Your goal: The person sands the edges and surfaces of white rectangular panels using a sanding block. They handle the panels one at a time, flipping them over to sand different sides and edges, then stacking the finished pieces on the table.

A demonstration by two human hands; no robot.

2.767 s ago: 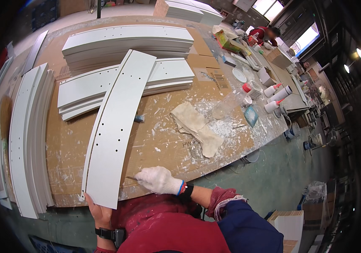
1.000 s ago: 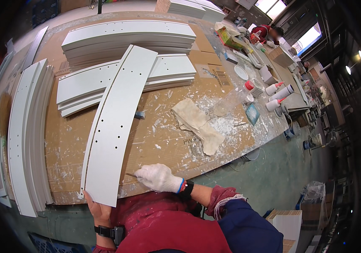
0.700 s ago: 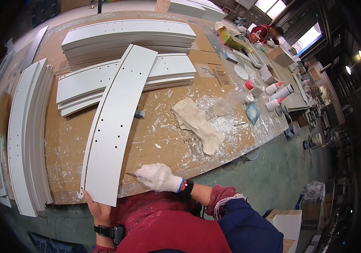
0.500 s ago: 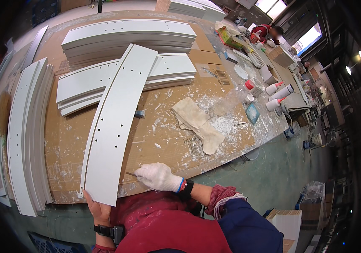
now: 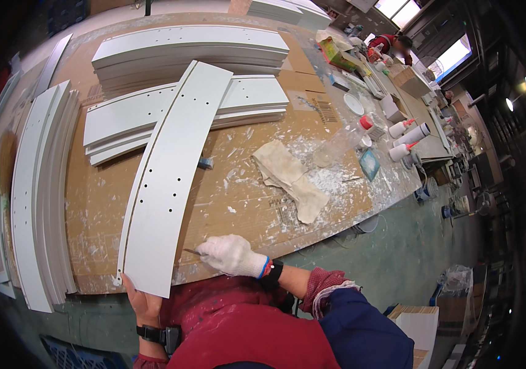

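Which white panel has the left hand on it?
The single drilled panel slanting across the middle stack; the bare left hand holds its near end. No hand touches that stack, the far stack or the left-side stack.

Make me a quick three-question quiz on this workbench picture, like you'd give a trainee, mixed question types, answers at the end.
1. Multiple choice: the left hand holds the long white board by its
A) far end
B) near end
C) middle
2. Short answer: what does the gloved right hand hold?
3. True or false: the cream cloth lies on the cardboard, apart from the long white board.

Key:
1. B
2. A thin tool; its exact kind is too small to tell.
3. True
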